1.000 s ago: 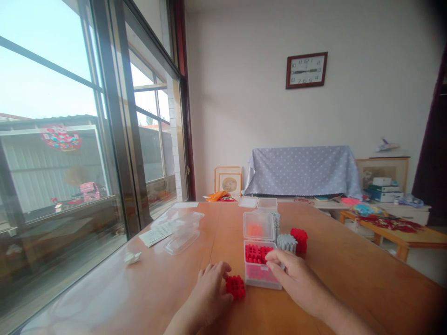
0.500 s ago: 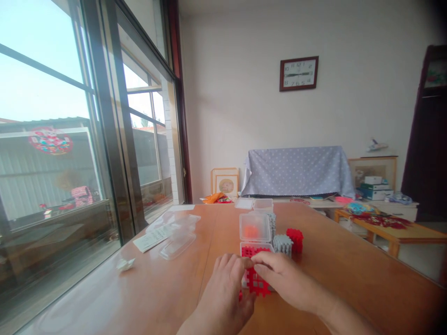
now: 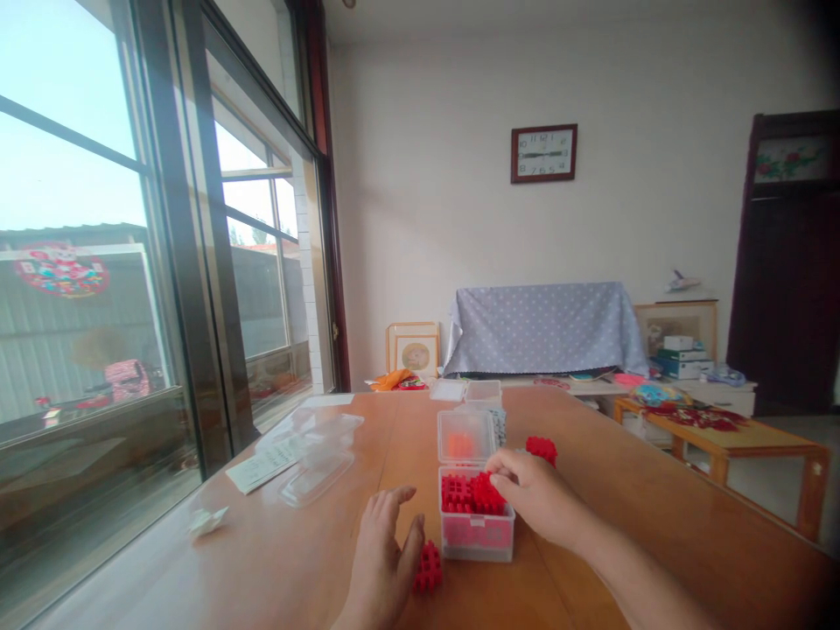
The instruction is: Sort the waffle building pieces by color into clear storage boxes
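your left hand [image 3: 384,553] curves beside a red block [image 3: 429,567], fingers parted, while your right hand [image 3: 527,486] leans in at the box [image 3: 477,535], fingers bent, their grip impossible to tell.

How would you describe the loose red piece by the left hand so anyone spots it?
On the wooden table, find the see-through box holding red pieces. Left of its near end, beside the left hand, lies the loose red piece. Unlike those red pieces or the red block beyond the right hand, it sits left of the box.
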